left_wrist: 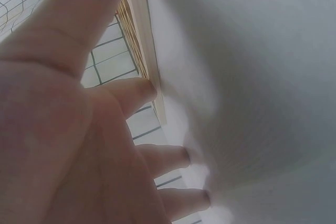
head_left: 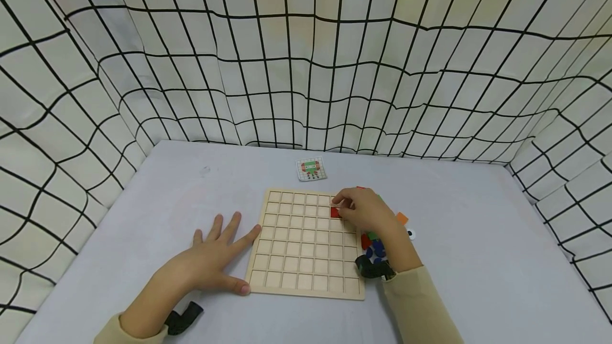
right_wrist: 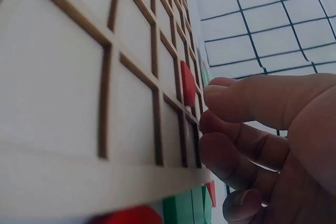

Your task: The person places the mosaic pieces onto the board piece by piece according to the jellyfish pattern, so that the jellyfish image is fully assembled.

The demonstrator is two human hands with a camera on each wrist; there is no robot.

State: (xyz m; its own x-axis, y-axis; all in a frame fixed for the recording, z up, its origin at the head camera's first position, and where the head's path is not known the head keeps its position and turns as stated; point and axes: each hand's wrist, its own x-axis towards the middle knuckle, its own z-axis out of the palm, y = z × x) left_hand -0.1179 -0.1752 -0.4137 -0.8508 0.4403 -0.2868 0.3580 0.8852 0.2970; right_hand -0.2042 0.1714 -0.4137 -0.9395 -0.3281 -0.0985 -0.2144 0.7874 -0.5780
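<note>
A wooden grid board (head_left: 306, 295) lies on the white table. One red square piece (head_left: 334, 213) sits in a cell near its upper right corner. My left hand (head_left: 207, 261) rests flat with fingers spread, its thumb and index fingertip touching the board's left edge. Over the upper right cells, my right hand (head_left: 365, 208) hovers with bent fingers close to the red piece. In the right wrist view, the thumb (right_wrist: 231, 98) is just apart from the red piece (right_wrist: 187, 84), and nothing shows between thumb and fingers.
Beside the board's right edge lie loose pieces, partly hidden by the right arm: blue discs (head_left: 376, 249), green and red pieces, an orange square (head_left: 402, 218) and an eye-like disc (head_left: 411, 234). A small picture card (head_left: 311, 169) lies behind the board. Black netting (head_left: 306, 60) surrounds the table.
</note>
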